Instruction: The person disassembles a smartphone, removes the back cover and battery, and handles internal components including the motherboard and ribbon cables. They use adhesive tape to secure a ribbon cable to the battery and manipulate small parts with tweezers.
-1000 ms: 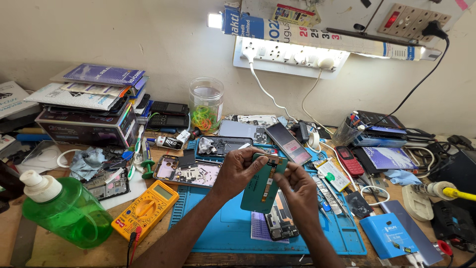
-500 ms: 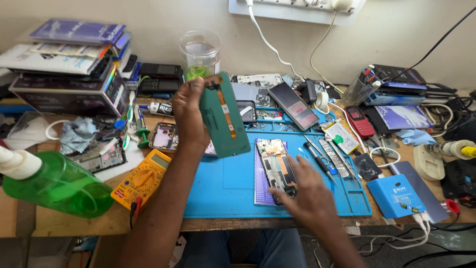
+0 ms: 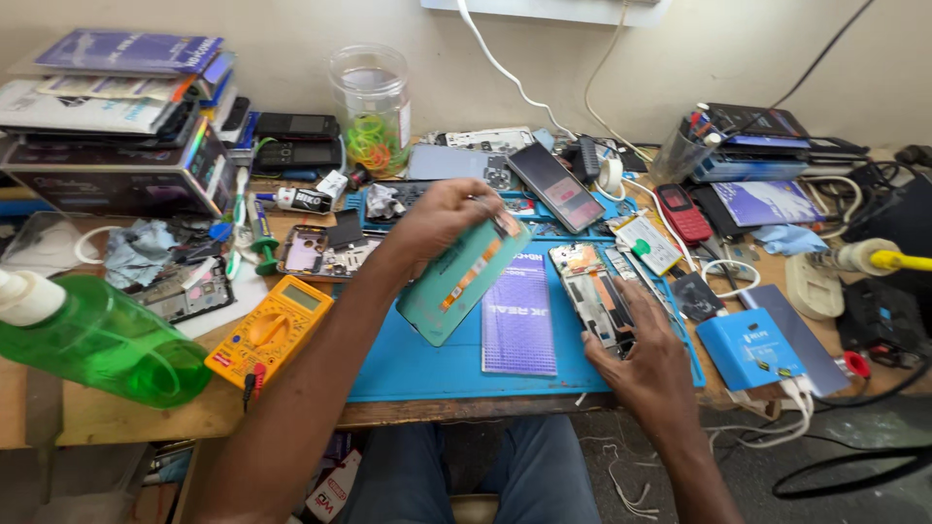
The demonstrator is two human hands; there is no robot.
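The left hand pinches a green phone back cover clear above the blue mat, while the right hand fingers rest loosely curled on the opened phone, steadying it.

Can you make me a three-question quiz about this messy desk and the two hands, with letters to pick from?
1. Where is the yellow multimeter?
A. At the blue mat's left edge
B. On top of the books
C. Inside the clear jar

2. What colour is the squeeze bottle lying on the desk?
A. Red
B. Green
C. Purple

3. What is the left hand doing?
A. Resting flat and empty
B. Gripping a screwdriver
C. Holding up a teal phone back panel

Answers:
1. A, since it lies beside the blue mat, at its left side.
2. B, since its see-through body is bright green.
3. C, since the fingers pinch the panel's top end and it tilts above the mat, while the right hand rests on the opened phone.
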